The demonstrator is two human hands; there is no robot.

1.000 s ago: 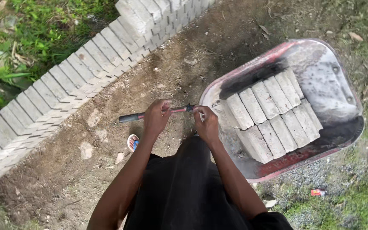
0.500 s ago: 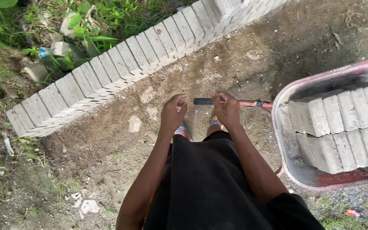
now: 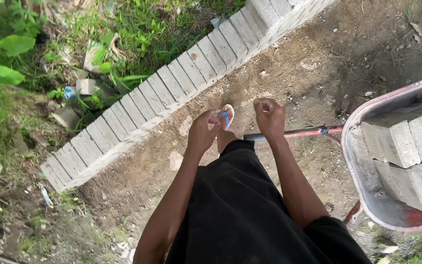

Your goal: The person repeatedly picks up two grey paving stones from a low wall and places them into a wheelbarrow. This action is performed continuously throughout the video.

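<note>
My left hand [image 3: 202,132] hangs over the dirt with its fingers curled in and nothing in it. My right hand [image 3: 269,117] is a closed fist just above the near end of the red wheelbarrow handle [image 3: 299,132]; it does not seem to grip the handle. Between the hands, my foot in a pale sandal with a blue strap [image 3: 226,116] steps forward. The red wheelbarrow [image 3: 350,161] stands at the right, loaded with grey concrete blocks [image 3: 406,142].
A low row of grey concrete blocks [image 3: 172,83] runs diagonally from lower left to upper right. Grass, leafy plants and broken rubble [image 3: 81,88] lie beyond it. Bare brown dirt [image 3: 318,63] lies between the row and the wheelbarrow.
The view has swung left, so the wheelbarrow sits further right. Both hands have lifted off the handle they were at before, and a foot has stepped forward.
</note>
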